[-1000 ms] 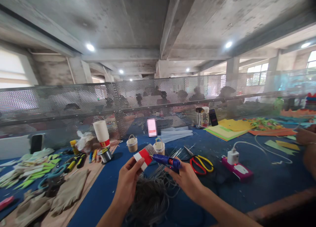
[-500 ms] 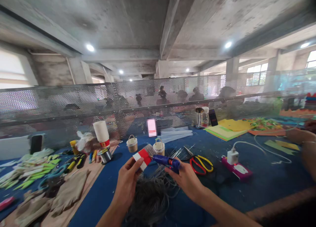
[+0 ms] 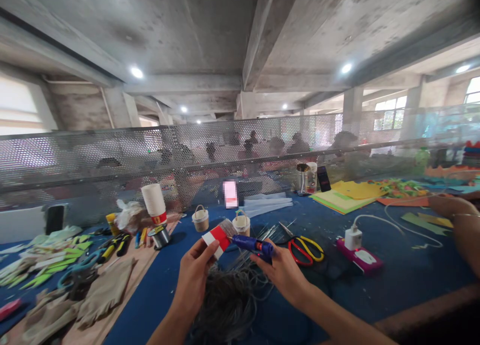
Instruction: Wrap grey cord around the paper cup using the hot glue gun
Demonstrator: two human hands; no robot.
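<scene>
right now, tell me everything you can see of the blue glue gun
The glue gun has a glossy, dark blue, plastic-looking body with an orange-red patch on its side and a narrow tip at its left end. It lies nearly level, held above the blue table. The right hand grips its rear, hiding much of the handle. The tip points at the red and white piece in the left hand; whether they touch is too small to tell.

Lit lamps dot the concrete ceiling above a perforated partition
</scene>
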